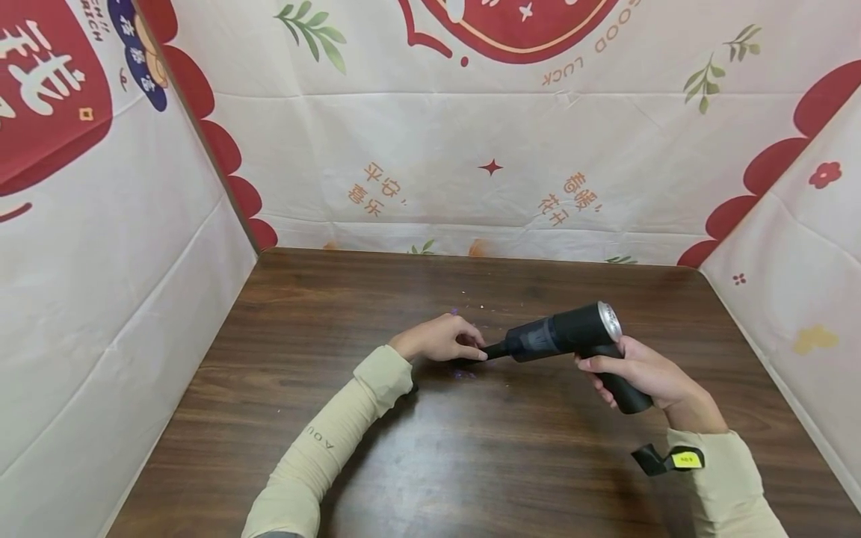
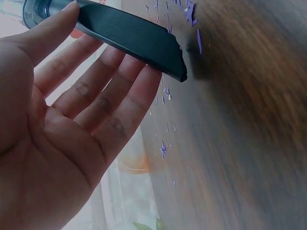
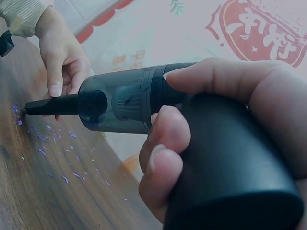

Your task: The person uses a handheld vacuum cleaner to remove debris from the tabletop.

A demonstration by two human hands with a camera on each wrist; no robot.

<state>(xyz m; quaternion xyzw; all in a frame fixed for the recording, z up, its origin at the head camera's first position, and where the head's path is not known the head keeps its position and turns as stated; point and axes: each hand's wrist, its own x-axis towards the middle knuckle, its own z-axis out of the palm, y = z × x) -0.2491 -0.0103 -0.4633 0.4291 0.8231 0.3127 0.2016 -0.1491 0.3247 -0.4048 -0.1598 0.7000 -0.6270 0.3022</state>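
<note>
Our right hand [image 1: 632,370] clenches the handheld vacuum [image 1: 565,334], our relaxed left hand [image 1: 440,340] touches its nozzle [image 1: 494,350], and purple scraps [image 3: 45,143] (many, we judge) remain mid-counter [image 1: 471,448].

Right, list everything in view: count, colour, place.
vacuum: one, black with a silver rear cap, held above the table, nozzle aimed left and down.
nozzle: one, black, flat, its tip just over the scraps.
scraps: many, purple, tiny, strewn on the table under and around the nozzle.
table: one, dark brown wood, beneath everything.
cloth: cream with red prints, walls off the back and both sides.
strap: one, black with a yellow tag, at the right wrist.
sleeves: two, beige, on the forearms.
left hand: fingers straight, fingertips touching the nozzle.
right hand: wrapped round the vacuum's handle.
</note>
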